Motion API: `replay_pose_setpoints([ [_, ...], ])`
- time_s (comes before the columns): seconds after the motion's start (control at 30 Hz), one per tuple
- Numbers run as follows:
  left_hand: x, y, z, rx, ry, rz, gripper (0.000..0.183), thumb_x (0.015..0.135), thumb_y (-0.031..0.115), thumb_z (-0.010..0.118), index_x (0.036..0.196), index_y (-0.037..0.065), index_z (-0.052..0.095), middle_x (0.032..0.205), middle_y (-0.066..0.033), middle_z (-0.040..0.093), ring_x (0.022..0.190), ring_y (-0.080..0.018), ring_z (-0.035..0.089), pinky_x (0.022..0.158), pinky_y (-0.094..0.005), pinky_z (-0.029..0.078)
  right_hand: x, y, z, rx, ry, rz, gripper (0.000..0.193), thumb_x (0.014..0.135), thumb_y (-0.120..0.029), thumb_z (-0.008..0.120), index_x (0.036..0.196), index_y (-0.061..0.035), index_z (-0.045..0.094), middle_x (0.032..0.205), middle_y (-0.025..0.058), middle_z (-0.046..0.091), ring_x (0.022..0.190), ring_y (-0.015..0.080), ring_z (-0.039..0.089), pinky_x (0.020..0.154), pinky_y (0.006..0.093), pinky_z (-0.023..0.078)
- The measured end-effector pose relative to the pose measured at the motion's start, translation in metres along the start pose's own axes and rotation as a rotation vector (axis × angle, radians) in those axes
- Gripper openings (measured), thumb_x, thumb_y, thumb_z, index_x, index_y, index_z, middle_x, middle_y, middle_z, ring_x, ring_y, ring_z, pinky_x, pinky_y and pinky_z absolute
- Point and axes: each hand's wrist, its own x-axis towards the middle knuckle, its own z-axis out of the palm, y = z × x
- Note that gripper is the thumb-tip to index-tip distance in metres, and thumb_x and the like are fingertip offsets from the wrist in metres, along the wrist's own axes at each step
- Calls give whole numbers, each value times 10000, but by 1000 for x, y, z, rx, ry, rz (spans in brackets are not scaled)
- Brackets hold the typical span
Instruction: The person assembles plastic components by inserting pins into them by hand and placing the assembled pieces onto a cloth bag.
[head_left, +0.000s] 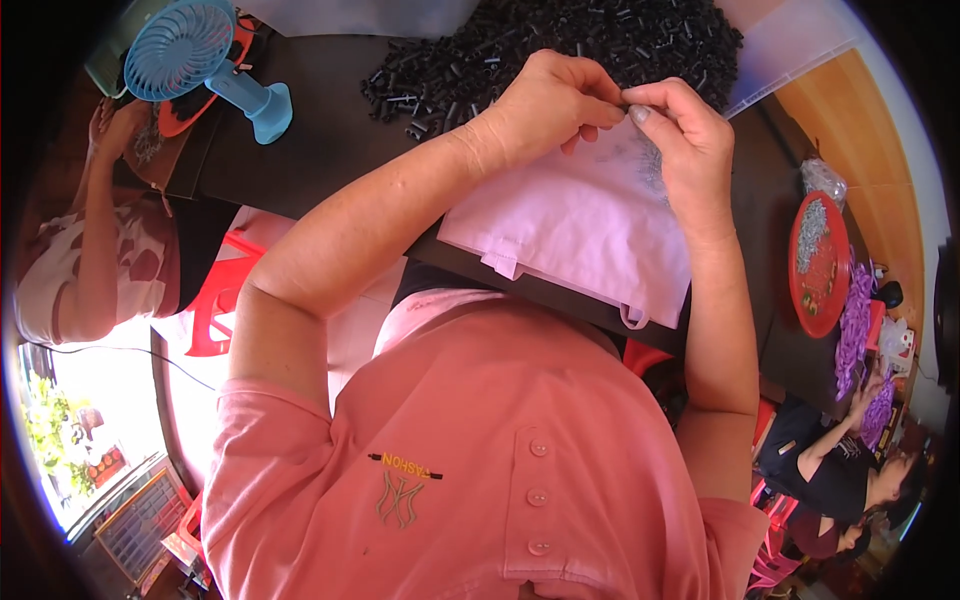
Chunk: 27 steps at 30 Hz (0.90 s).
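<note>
My left hand (565, 103) and my right hand (690, 140) meet above the pink cloth (570, 220), thumbs and forefingers pinched fingertip to fingertip. A tiny dark bit shows between them, too small to name. The cloth lies on the dark table and hangs over its near edge, with small loops along its hem. Beside my right hand, a patch of thin grey metal pieces (652, 172) rests on the cloth, partly hidden by the fingers. Just beyond both hands spreads a large heap of small black tube-shaped pieces (460, 75).
A blue fan (185, 55) stands at the far left of the table. On the right is a red dish (818, 265) with small silvery pieces, beside purple strands (853, 330). A clear plastic bin (790, 60) sits behind. Other people work at left and right.
</note>
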Motion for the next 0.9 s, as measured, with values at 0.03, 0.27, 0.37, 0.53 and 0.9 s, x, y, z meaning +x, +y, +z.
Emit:
replay_pose_setpoints([
  [0.03, 0, -1, -1, -1, 1, -4, 137, 784, 73, 693, 873, -31, 679, 713, -65, 636, 590, -112, 589, 472, -252, 469, 2, -3, -1, 2, -2, 3, 118, 814, 49, 631, 918, 11, 672, 841, 52, 676, 763, 115, 639, 694, 233, 498],
  [0.27, -2, -1, 3, 10, -21, 35, 134, 801, 79, 694, 888, -21, 682, 724, -60, 645, 604, -104, 590, 486, -254, 472, 0, -6, 2, 278, 16, 230, 104, 846, 16, 652, 943, -4, 682, 845, 22, 671, 763, 73, 611, 694, 220, 498],
  [0.37, -2, -1, 5, -27, -14, 20, 139, 807, 76, 692, 899, -27, 679, 735, -62, 652, 609, -103, 591, 481, -249, 470, -3, -5, 2, 370, 50, 282, 113, 855, 2, 660, 966, 8, 680, 851, 22, 668, 763, 78, 606, 710, 219, 503],
  [0.53, -6, 6, 6, -71, -13, -27, 161, 820, 58, 689, 951, -33, 664, 753, -63, 647, 630, -102, 591, 519, -235, 460, -6, -4, 2, 417, 87, 271, 133, 862, -8, 659, 990, 15, 685, 853, 26, 669, 770, 88, 604, 730, 219, 506],
  [0.9, -6, 1, 8, -113, -1, -36, 185, 813, 54, 693, 967, -44, 662, 765, -84, 662, 637, -120, 616, 513, -246, 482, -9, -4, 7, 149, 137, 205, 98, 858, 1, 648, 945, -2, 694, 878, 13, 682, 772, 70, 600, 714, 220, 487],
])
